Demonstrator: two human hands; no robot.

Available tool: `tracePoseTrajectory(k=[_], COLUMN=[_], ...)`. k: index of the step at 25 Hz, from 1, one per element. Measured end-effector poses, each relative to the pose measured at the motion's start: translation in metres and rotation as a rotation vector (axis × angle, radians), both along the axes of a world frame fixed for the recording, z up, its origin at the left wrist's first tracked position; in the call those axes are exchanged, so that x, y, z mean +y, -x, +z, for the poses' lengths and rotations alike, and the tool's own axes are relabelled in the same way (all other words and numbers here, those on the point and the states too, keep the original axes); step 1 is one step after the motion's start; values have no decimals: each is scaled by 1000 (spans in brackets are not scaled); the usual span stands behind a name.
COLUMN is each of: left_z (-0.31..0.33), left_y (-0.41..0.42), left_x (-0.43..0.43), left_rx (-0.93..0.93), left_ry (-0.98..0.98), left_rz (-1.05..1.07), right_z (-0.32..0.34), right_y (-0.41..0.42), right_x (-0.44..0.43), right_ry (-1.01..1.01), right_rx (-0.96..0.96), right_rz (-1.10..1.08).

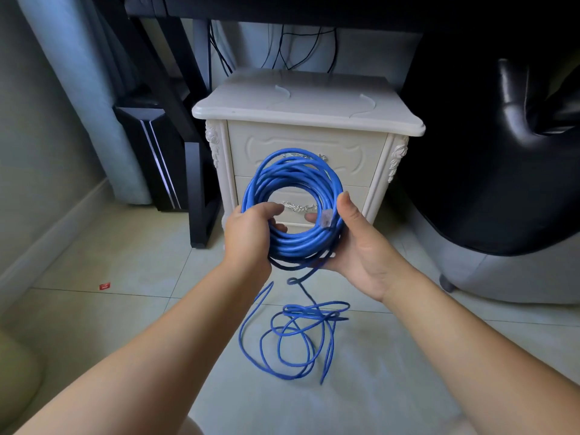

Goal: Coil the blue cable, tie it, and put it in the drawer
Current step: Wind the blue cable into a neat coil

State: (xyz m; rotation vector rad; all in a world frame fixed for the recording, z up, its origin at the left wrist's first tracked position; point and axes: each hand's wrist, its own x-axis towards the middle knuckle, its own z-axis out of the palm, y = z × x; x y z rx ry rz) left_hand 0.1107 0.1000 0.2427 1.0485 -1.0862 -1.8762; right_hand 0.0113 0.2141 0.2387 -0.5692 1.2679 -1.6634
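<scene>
Pale floor tiles (125,277) fill the lower part of the frame. In front of a cream nightstand (307,102), the blue network cable (298,243) is held up as a thick coil at the centre. The left hand (248,237) has its fingers curled round the left side of the coil. The right hand (361,252) grips the right side, thumb outside and fingers reaching through the ring, beside the clear plug (326,218). A loose tail (292,340) hangs down and lies in crossing loops at lower centre. I think these loops may tighten into a knot if the tail is drawn up quickly, and the stiff coil may spring open if one hand lets go before tying. Both drawers (361,155) are closed. A black armchair (502,152) stands at right, a dark computer tower (150,158) at left, and a small red scrap (104,286) lies on the tiles.
</scene>
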Motion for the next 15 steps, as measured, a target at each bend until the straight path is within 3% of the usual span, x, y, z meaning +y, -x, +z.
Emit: tracePoseTrajectory(k=[4,8,12,15], left_z=[3,3,7,12], left_y=[0,-1,-7,-11], left_x=[7,19,13,0], left_rx=[33,112,-41,-58], left_ry=[28,98,129,200], left_rz=[13,-286,-508,-523], right_z=[-6,-7,-2,1], right_y=[-11,-4,13,16], right_x=[-8,-13,-9,-6], right_ry=[58,-34,-113,-169], right_rx=[22,84,196,356], right_rz=[-88,-388,-498,-489])
